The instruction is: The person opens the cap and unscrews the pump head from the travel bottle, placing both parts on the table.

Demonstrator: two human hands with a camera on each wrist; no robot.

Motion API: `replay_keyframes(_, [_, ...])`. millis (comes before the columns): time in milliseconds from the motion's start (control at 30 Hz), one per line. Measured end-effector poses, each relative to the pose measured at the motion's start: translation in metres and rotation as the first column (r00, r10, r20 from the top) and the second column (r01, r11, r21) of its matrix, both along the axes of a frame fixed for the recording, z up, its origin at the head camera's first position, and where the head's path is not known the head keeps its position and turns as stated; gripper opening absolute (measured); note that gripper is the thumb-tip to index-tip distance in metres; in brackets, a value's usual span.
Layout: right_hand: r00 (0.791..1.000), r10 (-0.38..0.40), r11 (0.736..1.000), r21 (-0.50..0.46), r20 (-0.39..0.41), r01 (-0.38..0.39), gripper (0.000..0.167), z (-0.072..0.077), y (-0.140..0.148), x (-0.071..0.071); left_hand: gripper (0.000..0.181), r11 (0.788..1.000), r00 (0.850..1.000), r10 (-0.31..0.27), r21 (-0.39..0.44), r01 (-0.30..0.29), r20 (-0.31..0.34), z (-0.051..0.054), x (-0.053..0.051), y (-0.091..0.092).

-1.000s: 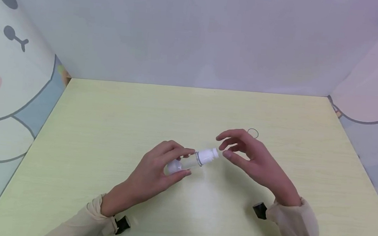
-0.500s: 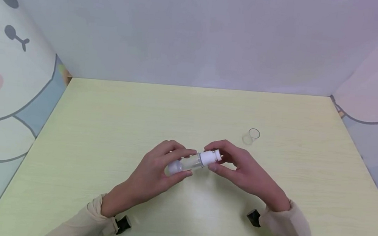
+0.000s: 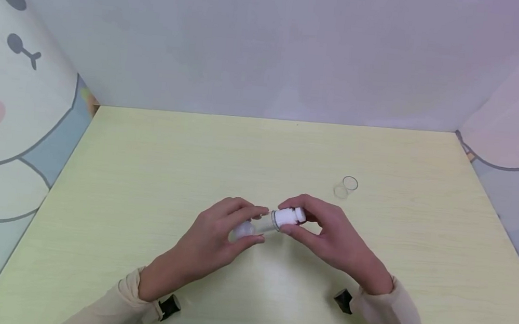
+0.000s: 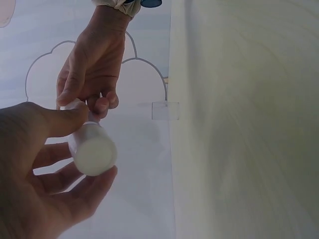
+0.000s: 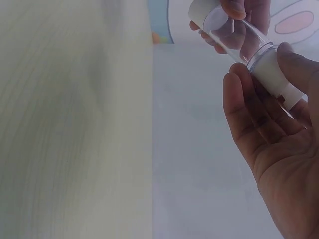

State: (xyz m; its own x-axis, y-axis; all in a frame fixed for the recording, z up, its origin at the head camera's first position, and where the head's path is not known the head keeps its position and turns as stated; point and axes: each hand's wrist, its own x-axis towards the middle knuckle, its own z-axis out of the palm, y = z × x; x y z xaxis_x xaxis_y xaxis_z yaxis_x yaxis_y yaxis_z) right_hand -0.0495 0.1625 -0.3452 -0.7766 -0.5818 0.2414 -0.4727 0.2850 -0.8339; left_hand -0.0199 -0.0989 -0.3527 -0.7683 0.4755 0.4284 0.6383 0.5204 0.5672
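Note:
A small clear bottle [image 3: 265, 224] with a white base and a white pump-like top [image 3: 286, 217] is held tilted above the table, its top to the right. My left hand [image 3: 210, 235] grips it around the base and clear body. The thumb and fingers of my right hand [image 3: 333, 237] pinch the white top. In the left wrist view the round white base [image 4: 95, 156] faces the camera. The right wrist view shows the see-through body [image 5: 242, 41] between both hands. Fingers hide part of the top.
A clear open cylinder, like a cap [image 3: 345, 187], stands on the pale wooden table [image 3: 185, 155] beyond my right hand. A plain wall [image 3: 270, 48] rises at the table's back edge, with cartoon-printed panels on both sides.
My right hand has moved left from beside the bottle and taken hold of its white top. My left hand keeps its grip, nearly still. The clear cylinder has come fully into view.

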Motion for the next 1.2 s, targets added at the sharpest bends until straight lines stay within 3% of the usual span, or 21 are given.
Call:
replay_keyframes(200, [0.987,0.06,0.998,0.004,-0.15,-0.061,0.034,0.002,-0.002,0.003,0.042,0.998,0.998,-0.051,-0.045,0.053,0.029,0.002,0.0,-0.001])
replay_keyframes(567, [0.919,0.128,0.989,0.117,-0.372,-0.09,0.026,0.004,-0.007,0.01,0.042,0.983,0.983,-0.163,-0.069,0.169,0.085,0.0,-0.004,-0.004])
replay_keyframes(667, [0.887,0.153,0.984,0.15,-0.435,-0.096,0.027,0.006,-0.009,0.013,0.042,0.972,0.964,-0.209,-0.071,0.223,0.166,0.001,-0.006,-0.008])
replay_keyframes(800, [0.854,0.191,0.975,0.193,-0.484,-0.108,0.028,0.009,-0.011,0.016,0.044,0.957,0.92,-0.252,-0.063,0.283,0.299,0.004,-0.009,-0.014])
replay_keyframes(867, [0.863,0.192,0.972,0.211,-0.467,-0.102,0.03,0.01,-0.012,0.016,0.043,0.954,0.905,-0.262,-0.051,0.295,0.334,0.006,-0.009,-0.015])
replay_keyframes(933, [0.882,0.182,0.974,0.204,-0.435,-0.101,0.032,0.011,-0.011,0.015,0.043,0.955,0.904,-0.263,-0.043,0.294,0.338,0.006,-0.01,-0.016])
replay_keyframes(1067, [0.933,0.146,0.985,0.14,-0.33,-0.104,0.037,0.009,-0.009,0.011,0.046,0.961,0.916,-0.262,-0.005,0.276,0.305,0.003,-0.01,-0.015])
replay_keyframes(1200, [0.978,0.076,0.997,0.017,-0.194,-0.074,0.041,0.003,-0.013,0.01,0.049,0.969,0.921,-0.247,0.058,0.24,0.302,0.002,-0.009,-0.014])
